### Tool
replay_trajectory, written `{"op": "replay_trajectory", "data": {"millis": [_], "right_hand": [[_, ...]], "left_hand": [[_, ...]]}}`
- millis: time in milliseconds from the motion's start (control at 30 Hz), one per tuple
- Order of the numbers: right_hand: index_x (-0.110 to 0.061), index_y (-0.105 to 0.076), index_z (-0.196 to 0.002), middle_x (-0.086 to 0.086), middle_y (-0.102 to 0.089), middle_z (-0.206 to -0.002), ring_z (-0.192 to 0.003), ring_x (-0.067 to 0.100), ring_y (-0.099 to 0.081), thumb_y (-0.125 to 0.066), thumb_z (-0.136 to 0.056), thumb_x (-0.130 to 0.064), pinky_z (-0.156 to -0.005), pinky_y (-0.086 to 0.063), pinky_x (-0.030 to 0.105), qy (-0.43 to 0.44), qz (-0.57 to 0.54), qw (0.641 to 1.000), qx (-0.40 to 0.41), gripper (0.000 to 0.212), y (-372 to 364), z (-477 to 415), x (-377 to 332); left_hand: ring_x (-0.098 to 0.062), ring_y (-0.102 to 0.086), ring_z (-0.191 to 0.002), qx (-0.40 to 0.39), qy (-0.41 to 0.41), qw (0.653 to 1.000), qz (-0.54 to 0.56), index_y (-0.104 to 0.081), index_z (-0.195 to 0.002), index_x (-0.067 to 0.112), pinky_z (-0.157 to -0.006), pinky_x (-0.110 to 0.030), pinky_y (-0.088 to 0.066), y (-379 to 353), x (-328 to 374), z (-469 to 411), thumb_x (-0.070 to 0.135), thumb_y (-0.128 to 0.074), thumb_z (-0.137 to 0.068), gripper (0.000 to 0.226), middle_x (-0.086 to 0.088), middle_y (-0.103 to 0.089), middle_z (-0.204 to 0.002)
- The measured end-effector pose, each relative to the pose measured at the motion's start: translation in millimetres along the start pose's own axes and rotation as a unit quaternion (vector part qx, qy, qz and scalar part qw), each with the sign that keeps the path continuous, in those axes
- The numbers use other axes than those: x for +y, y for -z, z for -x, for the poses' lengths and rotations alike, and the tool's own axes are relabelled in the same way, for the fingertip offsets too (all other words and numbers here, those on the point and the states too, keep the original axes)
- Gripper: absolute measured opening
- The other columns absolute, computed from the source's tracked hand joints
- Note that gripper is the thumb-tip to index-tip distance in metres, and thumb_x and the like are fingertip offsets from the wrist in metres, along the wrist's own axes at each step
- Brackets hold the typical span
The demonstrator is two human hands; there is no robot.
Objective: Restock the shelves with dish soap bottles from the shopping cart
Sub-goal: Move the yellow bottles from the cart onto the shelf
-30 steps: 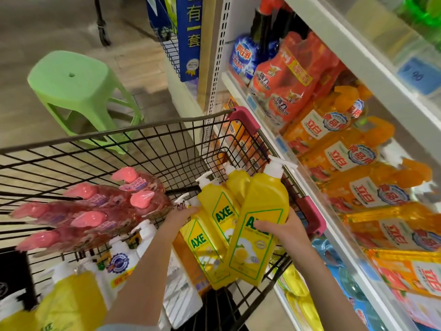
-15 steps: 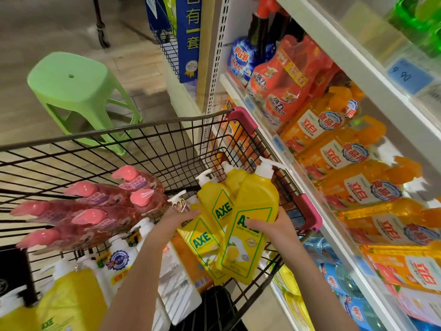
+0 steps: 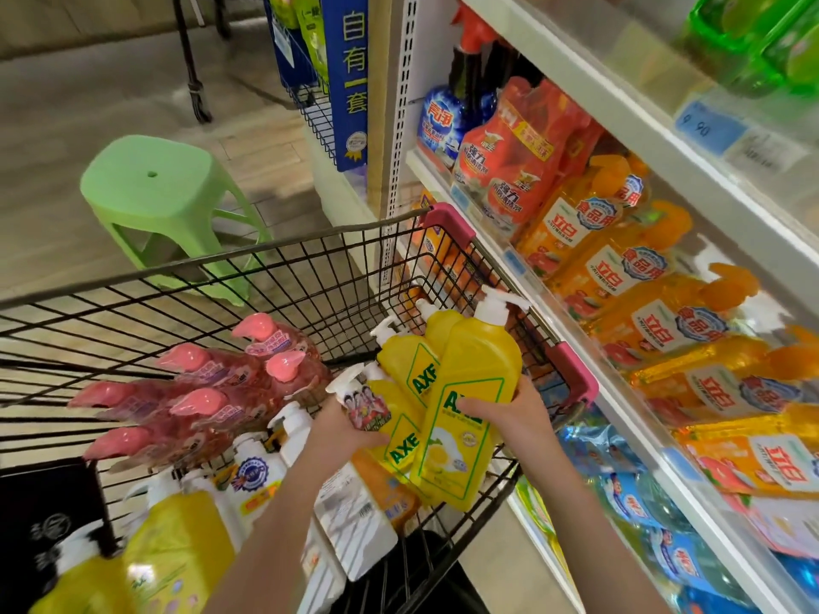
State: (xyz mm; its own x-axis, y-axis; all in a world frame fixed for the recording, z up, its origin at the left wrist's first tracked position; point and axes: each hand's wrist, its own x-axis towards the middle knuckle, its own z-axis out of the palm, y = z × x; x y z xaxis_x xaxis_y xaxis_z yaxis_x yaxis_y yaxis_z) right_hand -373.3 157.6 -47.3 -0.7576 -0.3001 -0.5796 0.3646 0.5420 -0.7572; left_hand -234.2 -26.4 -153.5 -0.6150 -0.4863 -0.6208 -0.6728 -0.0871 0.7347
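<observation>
Right fingers [image 3: 467,406] gripping yellow bottle [image 3: 481,361], cart rim [image 3: 575,373] beside shelf edge [image 3: 629,418]

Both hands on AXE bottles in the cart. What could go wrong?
The right hand grips the front AXE bottle mid-body. Its pump sits close to the cart rim and might snag on lifting.
The left hand holds the tagged AXE bottle, packed against the neighbouring AXE bottle. Pulling it may tip that one.
The orange bottles crowd the shelf, so space looks tight.

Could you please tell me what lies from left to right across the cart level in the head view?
Pink-capped bottles, left hand, tagged AXE bottle, front AXE bottle, right hand, orange shelf bottles.
</observation>
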Motion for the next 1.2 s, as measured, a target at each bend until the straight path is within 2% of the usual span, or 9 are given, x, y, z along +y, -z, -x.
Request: {"op": "replay_trajectory", "data": {"millis": [267,333,433,567,633,733,833,1000,1200], "right_hand": [[-0.019,-0.045,-0.118,-0.005,-0.061,-0.105,-0.087,0.005,-0.06,-0.087,-0.063,-0.02,-0.063,-0.047,0.022,0.048,-0.066,0.995,0.062,0.069,12,38,-2],[-0.022,-0.045,-0.119,-0.008,-0.061,-0.107,-0.089,0.003,-0.06,-0.088,-0.062,-0.021,-0.067,-0.048,0.023,0.068,-0.078,0.992,0.078,0.072,15,49,1],[-0.023,-0.047,-0.121,-0.007,-0.064,-0.11,-0.095,0.011,-0.064,-0.09,-0.058,-0.025,-0.081,-0.054,0.035,0.093,-0.091,0.986,0.102,0.076,18,64,10],[-0.023,-0.046,-0.122,-0.007,-0.063,-0.112,-0.099,0.013,-0.063,-0.089,-0.059,-0.022,-0.085,-0.054,0.038,0.12,-0.119,0.976,0.137,0.076,14,83,15],[-0.018,-0.046,-0.124,-0.005,-0.062,-0.113,-0.101,0.015,-0.063,-0.089,-0.059,-0.021,-0.085,-0.053,0.04,0.121,-0.139,0.971,0.155,0.078,12,92,15],[-0.018,-0.046,-0.125,-0.003,-0.062,-0.114,-0.102,0.017,-0.062,-0.09,-0.057,-0.023,-0.087,-0.053,0.045,0.127,-0.159,0.964,0.171,0.08,11,105,18],[-0.019,-0.048,-0.124,-0.004,-0.063,-0.114,-0.101,0.018,-0.063,-0.09,-0.057,-0.024,-0.087,-0.053,0.047,0.14,-0.168,0.959,0.181,0.079,13,121,16],[-0.018,-0.047,-0.123,-0.002,-0.061,-0.112,-0.1,0.019,-0.062,-0.09,-0.056,-0.024,-0.085,-0.053,0.042,0.148,-0.137,0.96,0.194,0.08,34,151,13],[-0.024,-0.044,-0.12,-0.003,-0.057,-0.113,-0.1,0.019,-0.058,-0.09,-0.057,-0.025,-0.08,-0.049,0.036,0.137,-0.11,0.955,0.237,0.078,70,188,49]], "left_hand": [[-0.02,-0.06,-0.091,0.082,-0.029,0.995,-0.052,-0.05,-0.102,0.012,-0.068,-0.033,-0.05,-10,19,45,0.026,-0.09,-0.055,0.063,-0.002,-0.06,-0.101],[-0.02,-0.051,-0.096,0.098,-0.08,0.986,-0.112,-0.044,-0.102,0.016,-0.074,-0.034,-0.044,-8,37,58,0.028,-0.088,-0.059,0.062,0.002,-0.05,-0.104],[-0.026,-0.048,-0.107,0.126,-0.159,0.957,-0.205,-0.048,-0.121,0.01,-0.089,-0.041,-0.044,1,55,75,0.04,-0.087,-0.058,0.079,-0.004,-0.049,-0.112],[-0.028,-0.052,-0.1,0.161,-0.143,0.96,-0.177,-0.048,-0.116,0.01,-0.081,-0.041,-0.047,21,63,91,0.037,-0.089,-0.057,0.076,-0.003,-0.049,-0.105],[-0.027,-0.052,-0.094,0.159,-0.177,0.951,-0.198,-0.05,-0.11,0.009,-0.076,-0.04,-0.046,23,66,100,0.038,-0.088,-0.057,0.072,-0.005,-0.051,-0.102],[-0.025,-0.051,-0.105,0.158,-0.24,0.933,-0.218,-0.05,-0.125,0.01,-0.089,-0.044,-0.046,21,75,113,0.045,-0.087,-0.056,0.086,-0.006,-0.055,-0.112],[-0.024,-0.05,-0.108,0.161,-0.243,0.933,-0.212,-0.048,-0.13,0.015,-0.092,-0.043,-0.045,23,91,132,0.045,-0.088,-0.055,0.09,-0.004,-0.053,-0.116],[-0.024,-0.045,-0.121,0.186,-0.257,0.931,-0.182,-0.039,-0.14,0.014,-0.101,-0.038,-0.039,27,118,171,0.032,-0.088,-0.06,0.096,-0.005,-0.047,-0.133],[-0.022,-0.05,-0.117,0.193,-0.337,0.906,-0.168,-0.044,-0.134,0.031,-0.1,-0.045,-0.042,12,152,228,0.032,-0.089,-0.055,0.091,0.002,-0.053,-0.129]]}}
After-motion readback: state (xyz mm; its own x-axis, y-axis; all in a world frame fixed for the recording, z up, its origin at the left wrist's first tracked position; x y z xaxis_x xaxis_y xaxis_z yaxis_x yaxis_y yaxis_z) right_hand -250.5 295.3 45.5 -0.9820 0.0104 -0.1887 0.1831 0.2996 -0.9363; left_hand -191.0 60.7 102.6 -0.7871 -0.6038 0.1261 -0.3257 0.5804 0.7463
